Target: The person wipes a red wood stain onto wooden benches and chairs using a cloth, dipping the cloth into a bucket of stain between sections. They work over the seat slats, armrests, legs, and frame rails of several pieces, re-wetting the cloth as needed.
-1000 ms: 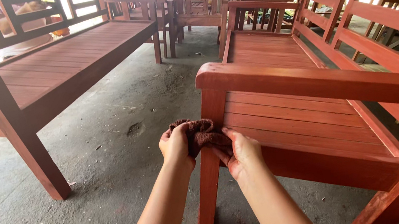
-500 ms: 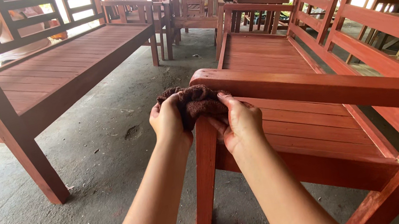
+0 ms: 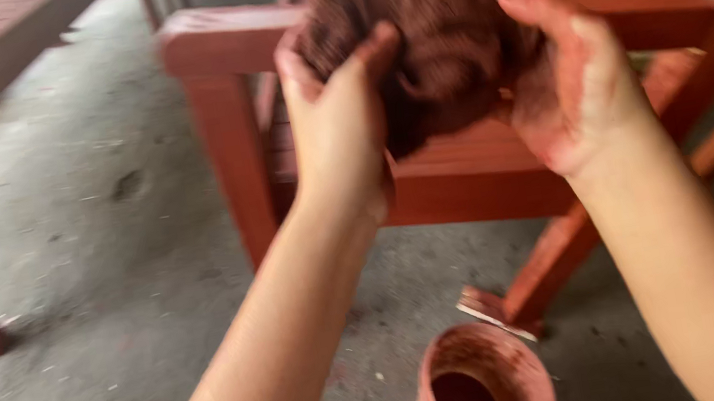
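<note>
Your left hand (image 3: 336, 131) and right hand (image 3: 574, 82) are both closed around a dark brown, stain-soaked rag (image 3: 433, 47), bunched into a loose wad between them and held up in front of you. The left fingers curl over the wad's near side with the thumb pressed into it; the right hand cups the other side, its palm and fingers smeared red-brown. The rag sits just in front of the armrest (image 3: 225, 44) of a red-stained wooden chair (image 3: 479, 180), though the blur hides whether it touches the wood. Below your forearms, on the grey concrete floor (image 3: 80, 276), stands a small round container (image 3: 481, 392), coated with the same reddish stain and open at the top, beside the chair's leg.
</note>
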Demonstrator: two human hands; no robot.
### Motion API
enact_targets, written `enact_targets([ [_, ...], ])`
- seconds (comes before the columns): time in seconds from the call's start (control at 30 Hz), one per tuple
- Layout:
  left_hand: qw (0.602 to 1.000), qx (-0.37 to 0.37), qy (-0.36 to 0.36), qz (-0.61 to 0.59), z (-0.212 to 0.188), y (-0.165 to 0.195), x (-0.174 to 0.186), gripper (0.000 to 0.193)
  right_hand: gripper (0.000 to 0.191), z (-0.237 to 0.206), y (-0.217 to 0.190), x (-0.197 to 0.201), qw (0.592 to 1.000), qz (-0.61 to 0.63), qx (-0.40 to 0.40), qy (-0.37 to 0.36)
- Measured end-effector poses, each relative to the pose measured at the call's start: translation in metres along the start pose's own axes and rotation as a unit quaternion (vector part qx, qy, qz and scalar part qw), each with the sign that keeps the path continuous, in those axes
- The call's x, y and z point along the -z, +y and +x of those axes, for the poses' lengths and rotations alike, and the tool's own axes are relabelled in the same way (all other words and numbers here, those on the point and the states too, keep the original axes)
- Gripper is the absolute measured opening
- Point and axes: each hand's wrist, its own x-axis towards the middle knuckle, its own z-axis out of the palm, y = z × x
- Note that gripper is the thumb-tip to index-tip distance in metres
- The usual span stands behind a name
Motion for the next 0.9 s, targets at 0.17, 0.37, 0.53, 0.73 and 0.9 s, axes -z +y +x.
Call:
enact_targets([
  [0.17,0.988,0.156,0.02,-0.001,-0.082,-0.147,-0.018,0.043,0.034,-0.103,0.029,0.128,0.982,-0.004,-0.08,0.172],
  [0.37,0.952,0.251,0.166,0.065,-0.173,-0.324,0.013,0.036,0.033,-0.214,0.112,0.271,0.931,-0.047,-0.164,0.323],
  [0.53,0.909,0.252,0.304,0.13,-0.211,-0.44,0.08,0.036,0.042,-0.24,0.224,0.347,0.872,-0.083,-0.309,0.371],
  [0.73,0.872,0.206,0.427,0.119,-0.214,-0.497,0.134,0.037,0.038,-0.251,0.335,0.387,0.831,-0.038,-0.429,0.353],
  [0.9,0.829,0.182,0.514,0.126,-0.196,-0.522,0.147,0.051,0.023,-0.248,0.418,0.405,0.812,-0.022,-0.422,0.402],
])
